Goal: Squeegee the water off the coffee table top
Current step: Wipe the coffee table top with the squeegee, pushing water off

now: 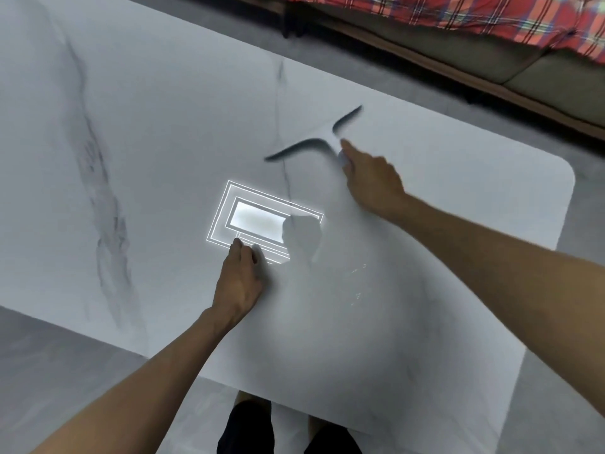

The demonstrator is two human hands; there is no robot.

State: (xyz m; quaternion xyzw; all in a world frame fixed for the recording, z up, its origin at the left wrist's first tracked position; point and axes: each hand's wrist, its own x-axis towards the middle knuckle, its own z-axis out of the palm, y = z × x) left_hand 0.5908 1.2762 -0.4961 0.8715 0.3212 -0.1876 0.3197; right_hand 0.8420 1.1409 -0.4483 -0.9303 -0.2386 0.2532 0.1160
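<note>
White marble tabletop (147,158) with grey veins fills the view. The squeegee (301,146) lies on it right of centre, toward the far edge, its dark blade blurred. The right hand (373,185) is wrapped around the handle, with one finger pointing along it toward the blade. The left hand (240,283) rests nearer on the tabletop, fingers loosely bent and holding nothing, at the near edge of a bright lamp reflection (258,221). A few droplets (358,273) glint to its right. A plaid blanket (458,11) lies on the sofa (523,60) far right.
</note>
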